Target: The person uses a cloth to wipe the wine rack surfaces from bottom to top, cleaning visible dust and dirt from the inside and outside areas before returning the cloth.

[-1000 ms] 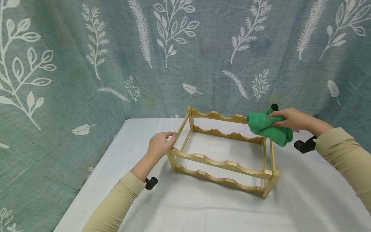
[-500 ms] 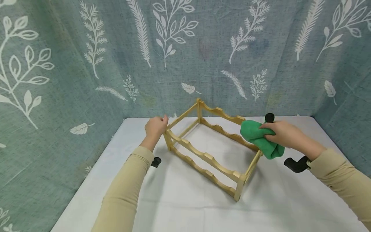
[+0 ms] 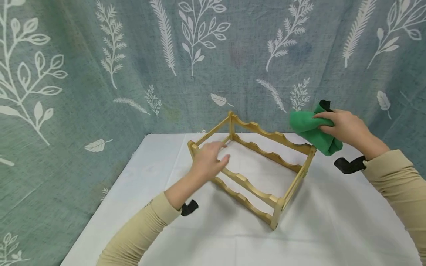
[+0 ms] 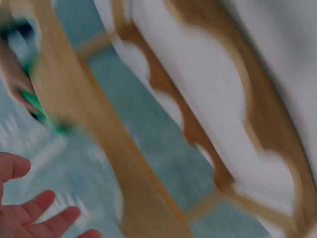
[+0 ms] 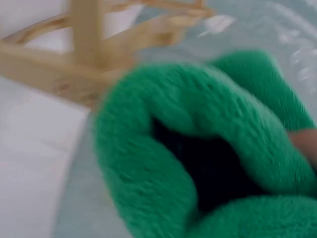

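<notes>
A pale wooden rack (image 3: 256,190) with scalloped rails stands slantwise on the white table. Over its near left part hovers my left hand (image 3: 207,160), fingers spread and holding nothing; in the left wrist view the fingertips (image 4: 42,201) are apart from the blurred rail (image 4: 133,178). My right hand (image 3: 347,127) grips a folded green cloth (image 3: 311,125) above the rack's far right corner. Up close in the right wrist view, the fluffy cloth (image 5: 148,163) bulges in a loop near a rack corner (image 5: 89,64); whether they touch I cannot tell. Most of the right fingers are hidden there.
The white-covered table (image 3: 239,247) reaches back to a grey-green curtain (image 3: 199,99) with white leaf prints, which also hangs along the left and right sides. Black camera mounts (image 3: 349,165) stick out from both wrists.
The rack has turned, its near right corner coming left and its left end going back. My left hand has let go of the left end and moved right. My right hand has lifted the cloth.
</notes>
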Motion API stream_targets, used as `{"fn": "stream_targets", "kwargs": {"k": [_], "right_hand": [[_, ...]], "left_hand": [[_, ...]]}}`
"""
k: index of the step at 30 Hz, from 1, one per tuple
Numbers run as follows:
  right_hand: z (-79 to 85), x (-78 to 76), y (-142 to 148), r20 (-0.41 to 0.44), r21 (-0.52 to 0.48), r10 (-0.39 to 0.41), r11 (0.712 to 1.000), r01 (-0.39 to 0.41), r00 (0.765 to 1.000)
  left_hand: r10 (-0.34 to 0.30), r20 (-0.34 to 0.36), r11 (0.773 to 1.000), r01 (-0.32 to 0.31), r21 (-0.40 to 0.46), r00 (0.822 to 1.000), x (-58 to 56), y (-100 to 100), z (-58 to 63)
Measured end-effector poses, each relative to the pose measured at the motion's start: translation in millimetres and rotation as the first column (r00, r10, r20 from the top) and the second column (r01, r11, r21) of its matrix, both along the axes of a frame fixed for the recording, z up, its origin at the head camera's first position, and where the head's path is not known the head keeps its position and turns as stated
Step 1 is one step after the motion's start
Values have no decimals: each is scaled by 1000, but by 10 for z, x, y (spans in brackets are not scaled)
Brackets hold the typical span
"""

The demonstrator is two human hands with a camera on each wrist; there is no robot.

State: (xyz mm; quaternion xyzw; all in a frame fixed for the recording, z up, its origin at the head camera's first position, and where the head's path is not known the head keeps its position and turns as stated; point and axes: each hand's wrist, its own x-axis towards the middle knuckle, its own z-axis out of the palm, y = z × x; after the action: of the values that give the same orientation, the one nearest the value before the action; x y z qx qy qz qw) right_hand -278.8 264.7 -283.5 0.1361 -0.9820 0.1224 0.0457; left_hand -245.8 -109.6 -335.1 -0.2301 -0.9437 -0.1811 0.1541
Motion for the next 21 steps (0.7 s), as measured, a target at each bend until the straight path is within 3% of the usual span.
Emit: {"fn": "stream_targets", "kwargs": {"k": [3,5,7,12,21], "right_hand": [[-164,-75,10,63,23,15,1000,-17,998],[-267,-107,-3,72,22,14,1000,-16,997],[-329,-120,-12,56,20,8,1000,-9,998],[-359,-115,9,53,13,18,1000,-19,998],[-320,-56,47,55,39,61,997,-63,997]], "left_hand": [[-102,159,993,110,-46,982,358,263,-102],[-100,267,986,131,-102,958,530,393,-163],[-58,335,980,117,-159,940,638,493,-209],[28,342,969,59,-241,939,714,638,-282],[26,297,961,58,-271,955,703,665,-353]]}}
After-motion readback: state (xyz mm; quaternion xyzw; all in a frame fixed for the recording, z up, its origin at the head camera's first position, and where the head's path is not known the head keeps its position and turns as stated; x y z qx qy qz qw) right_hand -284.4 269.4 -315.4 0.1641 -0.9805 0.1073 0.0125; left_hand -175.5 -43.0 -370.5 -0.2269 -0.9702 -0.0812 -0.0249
